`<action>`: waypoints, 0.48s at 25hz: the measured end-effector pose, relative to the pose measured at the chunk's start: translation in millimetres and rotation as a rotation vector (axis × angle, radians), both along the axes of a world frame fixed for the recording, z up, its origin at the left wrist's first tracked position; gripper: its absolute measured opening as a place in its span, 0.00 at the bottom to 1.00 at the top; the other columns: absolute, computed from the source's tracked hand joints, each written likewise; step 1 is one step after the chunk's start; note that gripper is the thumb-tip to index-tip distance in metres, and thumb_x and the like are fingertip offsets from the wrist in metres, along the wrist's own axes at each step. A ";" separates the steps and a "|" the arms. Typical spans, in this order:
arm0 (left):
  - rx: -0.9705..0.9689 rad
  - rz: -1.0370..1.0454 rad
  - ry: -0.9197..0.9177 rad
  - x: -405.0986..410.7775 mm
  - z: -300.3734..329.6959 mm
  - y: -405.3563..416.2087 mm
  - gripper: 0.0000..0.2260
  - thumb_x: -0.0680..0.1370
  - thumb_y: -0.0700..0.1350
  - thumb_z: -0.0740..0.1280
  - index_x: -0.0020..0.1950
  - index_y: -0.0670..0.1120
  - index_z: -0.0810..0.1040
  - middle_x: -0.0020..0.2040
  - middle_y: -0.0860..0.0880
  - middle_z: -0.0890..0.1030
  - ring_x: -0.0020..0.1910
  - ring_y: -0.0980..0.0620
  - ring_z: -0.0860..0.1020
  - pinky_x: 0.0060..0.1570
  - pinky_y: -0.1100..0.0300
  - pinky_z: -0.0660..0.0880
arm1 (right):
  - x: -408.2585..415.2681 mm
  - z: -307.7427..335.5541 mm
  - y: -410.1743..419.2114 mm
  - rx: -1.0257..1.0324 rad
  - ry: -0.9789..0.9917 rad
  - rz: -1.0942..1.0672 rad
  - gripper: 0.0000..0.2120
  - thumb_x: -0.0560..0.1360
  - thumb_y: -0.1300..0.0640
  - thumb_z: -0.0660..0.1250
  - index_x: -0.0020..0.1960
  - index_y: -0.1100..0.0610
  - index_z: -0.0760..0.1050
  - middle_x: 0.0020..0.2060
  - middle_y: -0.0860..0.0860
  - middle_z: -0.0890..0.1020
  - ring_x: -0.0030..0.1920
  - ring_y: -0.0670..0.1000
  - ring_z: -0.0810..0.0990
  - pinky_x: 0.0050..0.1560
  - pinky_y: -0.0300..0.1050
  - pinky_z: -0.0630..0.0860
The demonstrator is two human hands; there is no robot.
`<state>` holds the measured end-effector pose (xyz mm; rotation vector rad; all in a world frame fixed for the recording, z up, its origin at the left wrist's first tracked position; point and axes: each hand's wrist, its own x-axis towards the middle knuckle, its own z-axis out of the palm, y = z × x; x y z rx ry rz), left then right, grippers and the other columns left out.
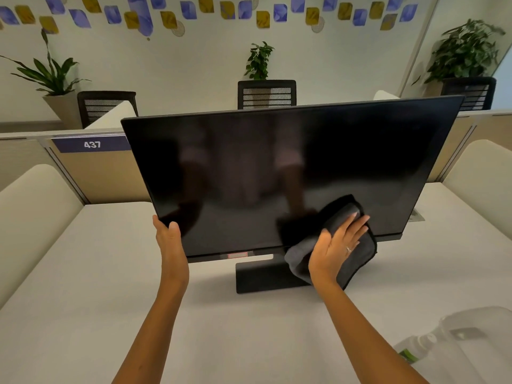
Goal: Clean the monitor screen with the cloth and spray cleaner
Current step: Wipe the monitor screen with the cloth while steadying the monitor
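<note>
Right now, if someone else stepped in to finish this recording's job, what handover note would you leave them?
Left hand: grips the monitor's lower left corner, steadying it.
Right hand: flat, fingers straight, pressing the dark cloth on the screen's lower right area.
Spray bottle: on the desk, near right, not in hand.
Done: wiping is under way; how much is clean cannot be told from the dark screen.
Left: wipe the rest of the screen, respray if needed.
</note>
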<state>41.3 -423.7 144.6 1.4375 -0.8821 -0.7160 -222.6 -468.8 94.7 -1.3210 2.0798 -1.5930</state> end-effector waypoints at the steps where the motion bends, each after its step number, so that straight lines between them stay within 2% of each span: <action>1: 0.008 0.003 0.002 -1.0 0.4 0.5 0.24 0.82 0.54 0.48 0.75 0.55 0.43 0.77 0.52 0.50 0.75 0.49 0.52 0.69 0.55 0.52 | -1.6 8.8 -4.5 -0.031 -0.022 -0.010 0.33 0.75 0.55 0.53 0.77 0.57 0.43 0.77 0.57 0.43 0.76 0.60 0.41 0.74 0.65 0.45; 3: 0.022 0.004 0.005 -1.8 -0.2 2.3 0.24 0.81 0.55 0.48 0.75 0.55 0.43 0.77 0.52 0.50 0.75 0.50 0.52 0.69 0.56 0.52 | 1.5 21.6 -9.4 -0.077 0.014 -0.007 0.33 0.76 0.54 0.52 0.77 0.56 0.42 0.77 0.58 0.43 0.76 0.60 0.40 0.74 0.64 0.44; 7: 0.023 -0.040 -0.010 2.4 -1.5 7.1 0.25 0.79 0.59 0.46 0.75 0.57 0.43 0.77 0.55 0.49 0.75 0.52 0.51 0.64 0.60 0.51 | 29.7 34.6 -11.1 -0.157 0.274 0.077 0.34 0.75 0.52 0.52 0.76 0.51 0.39 0.76 0.58 0.43 0.75 0.62 0.38 0.73 0.64 0.41; 9: 0.018 -0.064 -0.014 6.1 -1.9 8.5 0.23 0.80 0.57 0.46 0.75 0.59 0.43 0.77 0.56 0.49 0.75 0.52 0.51 0.64 0.60 0.51 | 52.8 39.0 -11.7 -0.211 0.423 0.155 0.35 0.74 0.52 0.54 0.77 0.50 0.41 0.76 0.56 0.43 0.75 0.62 0.38 0.72 0.64 0.39; 12: 0.035 -0.088 -0.024 12.9 -3.1 8.1 0.24 0.79 0.60 0.45 0.74 0.60 0.44 0.77 0.56 0.50 0.75 0.51 0.51 0.69 0.55 0.51 | 92.5 41.4 -10.0 -0.261 0.636 0.273 0.35 0.73 0.48 0.57 0.77 0.49 0.47 0.77 0.55 0.45 0.76 0.62 0.40 0.73 0.63 0.38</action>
